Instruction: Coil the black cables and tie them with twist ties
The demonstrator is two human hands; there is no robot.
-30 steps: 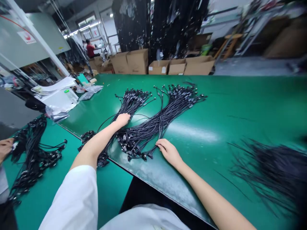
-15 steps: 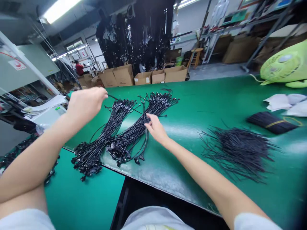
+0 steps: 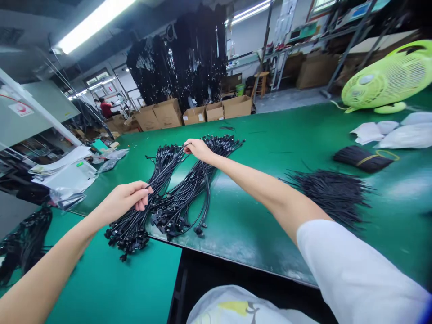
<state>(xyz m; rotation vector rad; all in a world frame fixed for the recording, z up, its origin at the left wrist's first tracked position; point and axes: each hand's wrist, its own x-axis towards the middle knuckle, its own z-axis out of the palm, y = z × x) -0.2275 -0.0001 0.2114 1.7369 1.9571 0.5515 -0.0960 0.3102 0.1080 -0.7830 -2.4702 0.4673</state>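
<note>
My left hand (image 3: 130, 199) is closed in a pinch on a black cable (image 3: 168, 165), over the left bundle of cables (image 3: 130, 227). My right hand (image 3: 200, 150) pinches the same cable at its far end, so it runs slantwise between both hands. Beside it, the right bundle of cables (image 3: 189, 186) lies on the green table, with black plugs at its near end and small connectors at its far end. My right forearm passes over part of that bundle. The exact fingertip grip is too small to make out.
On the right lie a heap of thin black strips (image 3: 330, 193), a banded black bundle (image 3: 354, 158), white packets (image 3: 408, 135) and a lime-green fan (image 3: 384, 81). Papers (image 3: 64, 157) sit at left. Cardboard boxes (image 3: 238, 106) stand beyond the table; a person in red (image 3: 106, 108) sits far back.
My left hand has come down and nearer, from above the far end to over the left bundle. My right hand has moved up and left, from the right bundle to the cable's far end.
</note>
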